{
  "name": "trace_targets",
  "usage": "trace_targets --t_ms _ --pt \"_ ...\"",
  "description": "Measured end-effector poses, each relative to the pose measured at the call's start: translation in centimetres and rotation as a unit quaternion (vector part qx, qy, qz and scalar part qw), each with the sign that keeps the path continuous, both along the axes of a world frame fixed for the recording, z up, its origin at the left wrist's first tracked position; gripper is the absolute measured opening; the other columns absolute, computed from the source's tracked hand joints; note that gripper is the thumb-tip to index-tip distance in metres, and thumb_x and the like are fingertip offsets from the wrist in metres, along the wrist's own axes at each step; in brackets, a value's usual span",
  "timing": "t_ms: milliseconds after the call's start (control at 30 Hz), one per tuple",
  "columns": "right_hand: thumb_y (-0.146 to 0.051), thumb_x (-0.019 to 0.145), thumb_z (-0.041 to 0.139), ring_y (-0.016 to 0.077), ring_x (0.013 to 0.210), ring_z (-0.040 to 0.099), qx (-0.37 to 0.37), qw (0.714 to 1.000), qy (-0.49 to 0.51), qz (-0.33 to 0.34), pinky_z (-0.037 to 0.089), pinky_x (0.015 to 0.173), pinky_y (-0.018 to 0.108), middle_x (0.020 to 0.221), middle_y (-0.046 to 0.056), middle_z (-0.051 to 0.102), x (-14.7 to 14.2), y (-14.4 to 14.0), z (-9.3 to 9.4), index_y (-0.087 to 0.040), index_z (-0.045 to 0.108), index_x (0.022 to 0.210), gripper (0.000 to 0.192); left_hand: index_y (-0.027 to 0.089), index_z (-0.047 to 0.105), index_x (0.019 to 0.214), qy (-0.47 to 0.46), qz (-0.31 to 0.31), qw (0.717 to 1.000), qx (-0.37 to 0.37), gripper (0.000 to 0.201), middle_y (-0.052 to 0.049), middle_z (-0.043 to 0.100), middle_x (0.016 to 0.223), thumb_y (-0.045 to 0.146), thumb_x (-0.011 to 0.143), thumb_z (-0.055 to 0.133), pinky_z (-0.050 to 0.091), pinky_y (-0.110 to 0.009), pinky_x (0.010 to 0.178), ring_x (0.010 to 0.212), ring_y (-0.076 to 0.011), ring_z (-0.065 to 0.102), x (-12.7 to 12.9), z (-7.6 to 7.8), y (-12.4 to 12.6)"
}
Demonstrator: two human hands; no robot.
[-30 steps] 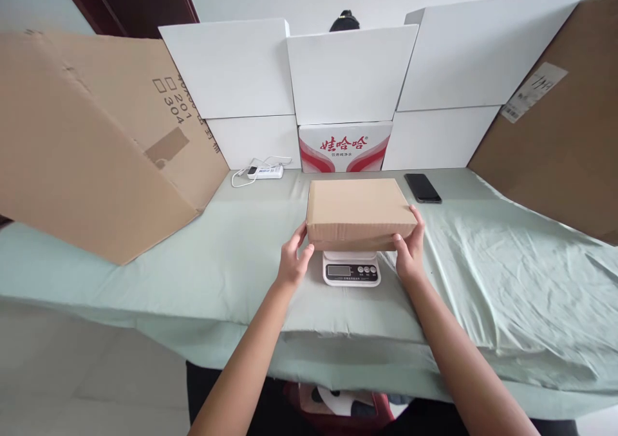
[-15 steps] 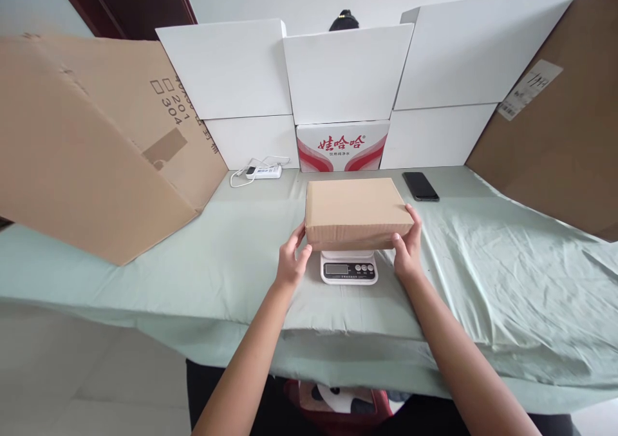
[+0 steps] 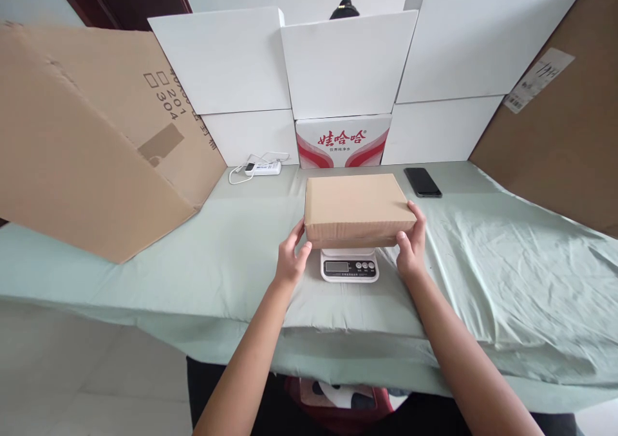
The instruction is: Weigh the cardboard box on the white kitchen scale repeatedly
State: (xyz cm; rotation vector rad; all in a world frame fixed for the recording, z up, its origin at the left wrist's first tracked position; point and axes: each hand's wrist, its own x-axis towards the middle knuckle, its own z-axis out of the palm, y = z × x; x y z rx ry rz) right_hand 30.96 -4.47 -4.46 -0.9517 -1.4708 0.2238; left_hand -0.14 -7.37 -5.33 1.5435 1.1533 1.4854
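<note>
Gripping the near corners of a flat cardboard box (image 3: 356, 205), left hand (image 3: 291, 261) and right hand (image 3: 410, 250) steady it level on a small white scale (image 3: 349, 266) at mid worktop (image 3: 232, 249), likely so it sits centred. Box overhangs the scale platform, hiding it; display digits too small to read. Far right lies a phone (image 3: 422, 182), far left a power strip (image 3: 262, 168). Big cardboard sheets are cut off at both edges.

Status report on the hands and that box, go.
Left hand and right hand grip the ends of the cardboard box. Box sits on the white scale. Black phone lies apart, behind right.
</note>
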Motion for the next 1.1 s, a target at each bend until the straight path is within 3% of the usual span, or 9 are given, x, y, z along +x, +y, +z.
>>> trace_targets --t_ms 200,633,967,1100 --pt "-0.058 0.105 0.059 0.0379 0.134 0.065 0.042 0.999 -0.011 0.003 0.049 0.122 0.065 0.15 0.013 0.065 0.0 0.1 0.0 -0.031 0.055 0.163 0.064 0.022 0.069 0.155 -0.021 0.0 1.0 0.002 0.061 -0.014 0.071 0.165 0.05 0.101 0.067 0.05 -0.059 0.137 0.162 -0.04 0.061 -0.1 -0.2 0.2" --pt "-0.064 0.101 0.062 0.0379 0.127 0.066 0.046 0.999 0.0 -0.012 0.053 0.114 0.061 0.135 0.012 0.068 -0.3 0.1 0.3 -0.031 0.061 0.158 0.066 0.02 0.071 0.151 -0.011 0.001 1.0 -0.004 0.06 -0.017 0.075 0.159 0.053 0.102 0.066 0.053 -0.059 0.133 0.16 -0.0417 0.062 0.0 0.4 -0.1" --pt "-0.068 0.099 0.062 0.0401 0.135 0.066 0.031 0.999 0.02 -0.016 0.055 0.114 0.063 0.146 0.015 0.067 -0.5 0.3 0.3 -0.03 0.059 0.159 0.071 0.023 0.072 0.147 -0.024 -0.002 1.0 0.008 0.056 -0.015 0.074 0.161 0.054 0.101 0.067 0.052 -0.058 0.134 0.161 -0.0407 0.061 0.1 0.7 -0.2" --pt "-0.072 0.097 0.061 0.0418 0.139 0.066 0.005 0.999 0.028 -0.032 0.054 0.116 0.066 0.146 0.016 0.07 -0.9 -0.3 1.2 -0.028 0.062 0.157 0.073 0.022 0.075 0.147 -0.037 -0.021 0.999 0.002 0.058 -0.015 0.078 0.156 0.056 0.101 0.068 0.051 -0.059 0.134 0.159 -0.0415 0.063 0.3 0.9 -0.2"
